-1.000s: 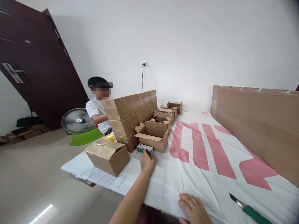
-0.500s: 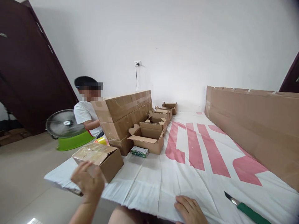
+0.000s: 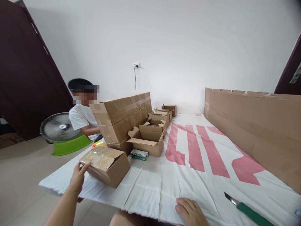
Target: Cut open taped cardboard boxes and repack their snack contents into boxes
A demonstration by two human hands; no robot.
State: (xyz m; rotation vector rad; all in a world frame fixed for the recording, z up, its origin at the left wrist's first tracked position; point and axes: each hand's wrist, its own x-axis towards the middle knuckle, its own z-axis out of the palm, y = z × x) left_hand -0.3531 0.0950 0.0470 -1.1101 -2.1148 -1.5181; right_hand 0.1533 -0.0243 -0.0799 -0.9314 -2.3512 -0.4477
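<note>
At the near left of the cloth-covered table, a taped cardboard box (image 3: 115, 175) stands at an angle. My left hand (image 3: 78, 177) is closed on its left end, with a fingertip on the taped top edge and the other fingers partly hidden. My right hand (image 3: 191, 210) lies flat on the white cloth at the front edge, holding nothing. To its right is a green-handled utility knife (image 3: 252, 215) with its blade out. Just behind the taped box sits a small green-and-white carton (image 3: 139, 154).
Open cardboard boxes (image 3: 148, 147) run in a row towards the wall, beside a stack of taped boxes (image 3: 117, 119). A tall cardboard panel (image 3: 254, 125) borders the right side. Beyond the stack, a person (image 3: 82, 116) sits near a fan (image 3: 62, 127) and a green basin (image 3: 70, 145).
My left hand has come down from above the taped box and taken hold of its left end. The box has shifted right and turned slightly. My right hand stays put.
</note>
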